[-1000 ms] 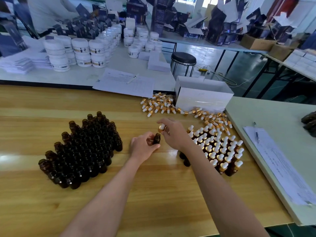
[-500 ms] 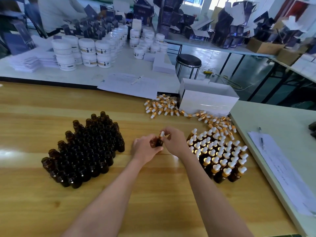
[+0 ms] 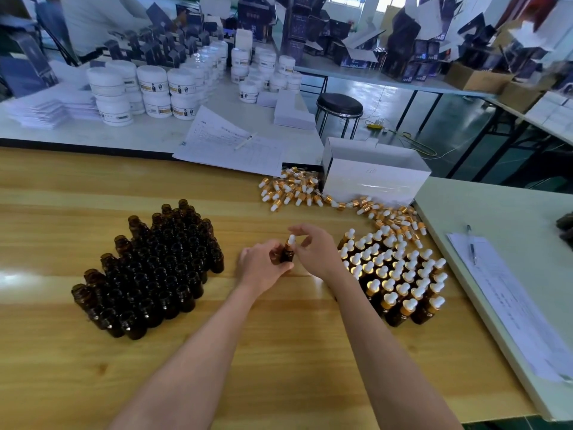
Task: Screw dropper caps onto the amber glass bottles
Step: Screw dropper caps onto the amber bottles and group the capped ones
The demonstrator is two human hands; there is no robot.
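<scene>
My left hand [image 3: 263,268] grips a small amber bottle [image 3: 287,255] upright above the wooden table [image 3: 279,361]. A dropper cap [image 3: 291,239] with a white bulb sits on its neck, and my right hand [image 3: 316,249] pinches that cap from the right. A block of several open amber bottles [image 3: 152,268] stands to the left. Several capped bottles [image 3: 400,274] stand packed together to the right. Loose gold-and-white dropper caps [image 3: 297,190] lie scattered at the far side of the table.
A white box [image 3: 375,172] stands behind the loose caps. Paper sheets with a pen [image 3: 235,147] lie at the far edge. A pale side table [image 3: 502,212] with papers and a pen [image 3: 471,243] adjoins on the right. White jars [image 3: 148,88] fill the back table.
My right hand brought the dropper cap from beside the bottle onto its neck. Both hands drew closer together around the bottle. The camera view shifted slightly.
</scene>
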